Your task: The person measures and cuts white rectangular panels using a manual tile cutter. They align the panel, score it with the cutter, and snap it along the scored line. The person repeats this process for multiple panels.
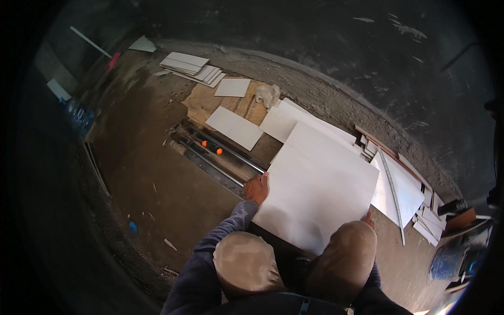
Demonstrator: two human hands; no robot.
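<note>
A large white square tile (310, 184) lies angled in front of my knees, over the near end of a metal tile cutter (202, 163) with rails and orange knobs. My left hand (254, 186) grips the tile's left edge, fingers curled against it beside the rails. My right hand (370, 219) holds the right edge, mostly hidden behind my right knee (344, 257).
White tiles and offcuts (191, 65) lie along the dark wall, some on cardboard (197, 100) by a crumpled bag (268, 96). A straightedge (391, 194) crosses pieces at right. Blue water bottles (79, 115) stand left; a blue bucket (446, 262) stands at lower right.
</note>
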